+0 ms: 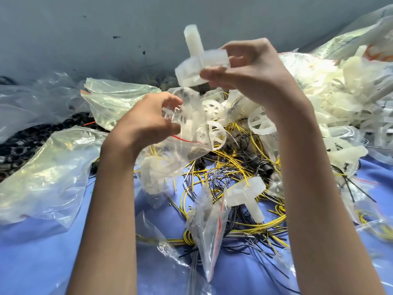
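Item: white stemmed part (193,45), pinched in our R hand (251,69) grip; L hand (148,120) grip curled on zip bag (191,135) at 7 o'clock, so we'd hold mouth wide, feed stem-first.

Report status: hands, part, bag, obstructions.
Left hand grips clear zip bag. Right hand pinches white plastic part above it. Yellow and black wires tangled underneath, not in the path.
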Demonstrator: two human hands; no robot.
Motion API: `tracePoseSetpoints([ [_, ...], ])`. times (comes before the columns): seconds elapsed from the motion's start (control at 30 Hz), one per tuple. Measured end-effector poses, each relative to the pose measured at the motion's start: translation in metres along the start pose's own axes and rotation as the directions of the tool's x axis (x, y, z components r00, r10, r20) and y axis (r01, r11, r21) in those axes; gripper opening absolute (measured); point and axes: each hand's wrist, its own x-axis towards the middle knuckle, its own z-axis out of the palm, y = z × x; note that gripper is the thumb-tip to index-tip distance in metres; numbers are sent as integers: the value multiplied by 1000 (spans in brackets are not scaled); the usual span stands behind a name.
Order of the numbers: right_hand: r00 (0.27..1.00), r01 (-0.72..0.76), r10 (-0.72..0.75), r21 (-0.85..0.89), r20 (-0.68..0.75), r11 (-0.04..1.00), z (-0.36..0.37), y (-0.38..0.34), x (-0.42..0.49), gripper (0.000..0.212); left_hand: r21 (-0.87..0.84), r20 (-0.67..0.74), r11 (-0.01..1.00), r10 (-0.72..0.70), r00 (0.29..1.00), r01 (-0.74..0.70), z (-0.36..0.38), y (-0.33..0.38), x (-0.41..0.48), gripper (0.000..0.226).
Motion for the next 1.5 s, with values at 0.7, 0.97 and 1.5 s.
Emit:
tracePoseSetpoints([
  [0.7, 924, 47, 109, -392, 366, 919, 9, 5, -3, 14, -197, -7, 977, 76, 997, -76, -2, 12, -10, 48],
  [0.97, 970, -17, 124, -452, 208, 892, 13, 13, 4, 43, -69, -6, 995, 74, 997, -74, -1, 14, -9, 52],
  [1.5, 897, 34, 168, -443, 410, 896, 16, 6, 0, 98, -162, -284, 987, -45, 958, -1, 8, 40, -10, 59],
])
